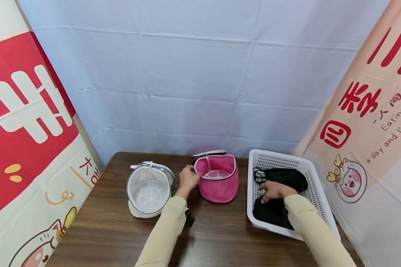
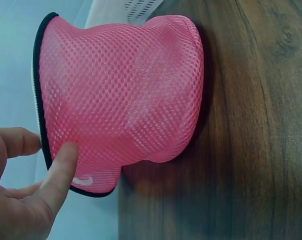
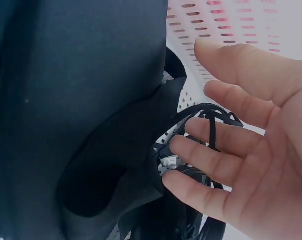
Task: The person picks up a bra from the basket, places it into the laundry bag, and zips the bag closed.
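Note:
A round pink mesh laundry bag (image 1: 219, 192) with a black-edged rim stands open-topped at the middle of the table. My left hand (image 1: 189, 179) pinches its rim at the left side, thumb and fingers on either side of the edge in the left wrist view. Over a white plastic basket (image 1: 250, 185), my right hand (image 1: 274, 190) hovers with fingers apart, holding nothing. Inside the basket lie a black drawstring bag (image 1: 285, 178) and another black fabric item (image 1: 269, 214). Black cords (image 3: 213, 127) show right by the right fingertips; whether they touch is unclear.
A white mesh laundry bag (image 1: 149, 200) with a grey rim stands on the left of the brown wooden table (image 1: 217, 237). A light blue cloth (image 1: 194, 74) hangs behind, with printed banners on both sides. A small black object (image 1: 189, 218) shows at the left wrist.

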`<state>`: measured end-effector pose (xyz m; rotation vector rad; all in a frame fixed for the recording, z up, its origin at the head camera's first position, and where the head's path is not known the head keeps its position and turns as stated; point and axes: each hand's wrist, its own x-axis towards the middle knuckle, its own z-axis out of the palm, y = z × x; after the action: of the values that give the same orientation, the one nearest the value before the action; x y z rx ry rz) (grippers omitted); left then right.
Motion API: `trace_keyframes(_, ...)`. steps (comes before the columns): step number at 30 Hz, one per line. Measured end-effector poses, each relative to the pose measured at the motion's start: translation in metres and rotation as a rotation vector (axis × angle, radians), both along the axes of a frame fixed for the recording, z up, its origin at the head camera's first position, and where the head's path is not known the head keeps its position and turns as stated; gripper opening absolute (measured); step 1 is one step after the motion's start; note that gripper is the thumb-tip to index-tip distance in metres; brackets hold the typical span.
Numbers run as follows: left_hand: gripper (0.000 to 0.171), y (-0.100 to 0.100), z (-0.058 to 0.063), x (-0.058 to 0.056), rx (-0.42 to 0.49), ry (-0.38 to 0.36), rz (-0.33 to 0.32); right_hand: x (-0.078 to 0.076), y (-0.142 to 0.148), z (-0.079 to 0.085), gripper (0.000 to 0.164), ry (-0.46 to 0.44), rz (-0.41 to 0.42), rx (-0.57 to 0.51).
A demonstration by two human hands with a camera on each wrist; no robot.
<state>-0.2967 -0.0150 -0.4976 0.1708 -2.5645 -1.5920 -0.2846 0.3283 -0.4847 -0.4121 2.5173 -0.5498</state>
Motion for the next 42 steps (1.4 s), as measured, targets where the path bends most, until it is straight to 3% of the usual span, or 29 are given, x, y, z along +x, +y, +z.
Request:
trace_keyframes(11, 0.05, -0.001, 0.004, 0.0, 0.099, -0.051, -0.03, -0.007, -0.001, -0.007, 0.056, -0.053, -0.07, 0.013)
trace_keyframes(20, 0.049, -0.003, 0.003, 0.005, 0.066, -0.082, -0.067, 0.0, 0.005, -0.015, 0.057, -0.079, -0.06, 0.029)
trace_keyframes(24, 0.047, -0.004, 0.004, 0.005, 0.062, -0.061, -0.075, 0.002, 0.003, -0.016, 0.057, -0.087, -0.087, 0.022)
trace_keyframes(28, 0.048, -0.003, 0.008, 0.006, 0.072, -0.055, -0.081, -0.001, 0.001, -0.015, 0.056, -0.076, -0.054, 0.045)
trace_keyframes(35, 0.048, 0.001, 0.015, 0.007, 0.061, -0.044, -0.088, -0.003, -0.003, -0.01, 0.056, -0.155, -0.07, 0.017)
trace_keyframes(39, 0.047, 0.001, 0.014, 0.008, 0.056, -0.041, -0.094, 0.001, -0.004, -0.009, 0.045, -0.133, -0.037, 0.026)
trace_keyframes(42, 0.048, 0.001, 0.013, 0.008, 0.056, -0.042, -0.101, 0.004, -0.002, -0.009, 0.028, -0.097, -0.026, 0.031)
